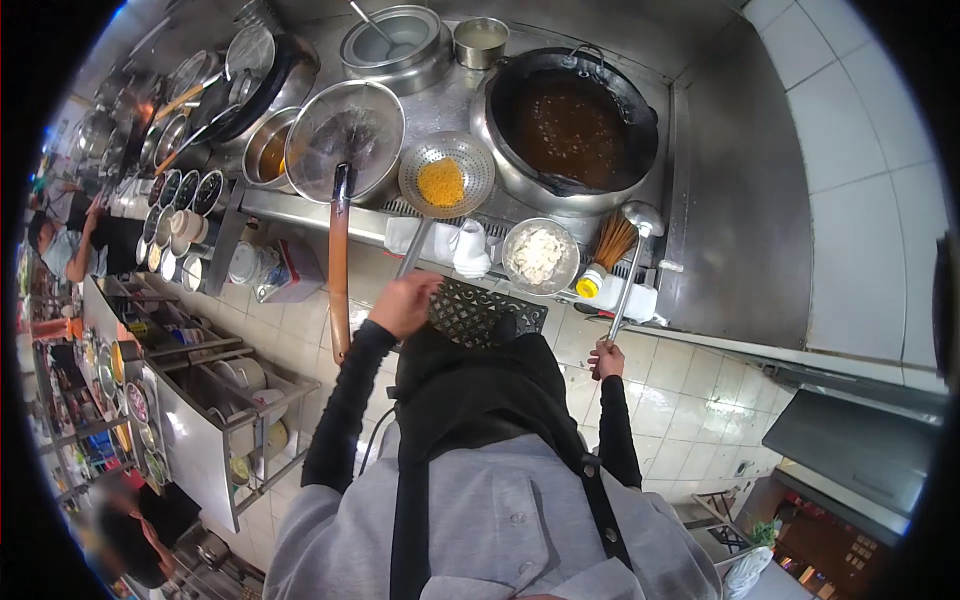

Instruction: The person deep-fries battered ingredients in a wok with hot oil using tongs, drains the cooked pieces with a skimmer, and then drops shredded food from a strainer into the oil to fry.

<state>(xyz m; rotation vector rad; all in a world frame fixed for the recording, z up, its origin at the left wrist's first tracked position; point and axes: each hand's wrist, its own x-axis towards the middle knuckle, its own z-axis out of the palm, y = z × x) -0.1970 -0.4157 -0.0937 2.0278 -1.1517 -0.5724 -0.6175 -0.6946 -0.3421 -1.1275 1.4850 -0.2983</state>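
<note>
My left hand (405, 305) is just below the metal handle of a perforated skimmer (470, 172), overlapping its end. Its fingers look loosely bent and apart, with no grip on the handle visible. Yellow crumbs (441, 183) lie in the skimmer. My right hand (606, 360) is closed round the lower end of a long metal ladle (628, 285), whose bowl points toward the stove. Left of the skimmer, a mesh strainer (345, 115) with a long wooden handle hangs over the counter edge. Pale chopped pieces fill a metal bowl (541, 290) between my hands.
A large wok (640, 135) of brown bubbling liquid stands at the back right. Beside it are a lidded pot (410, 75) and a small metal pot (480, 55). A bamboo brush (612, 240) and yellow-capped container (588, 284) sit by the ladle. People and shelves are left.
</note>
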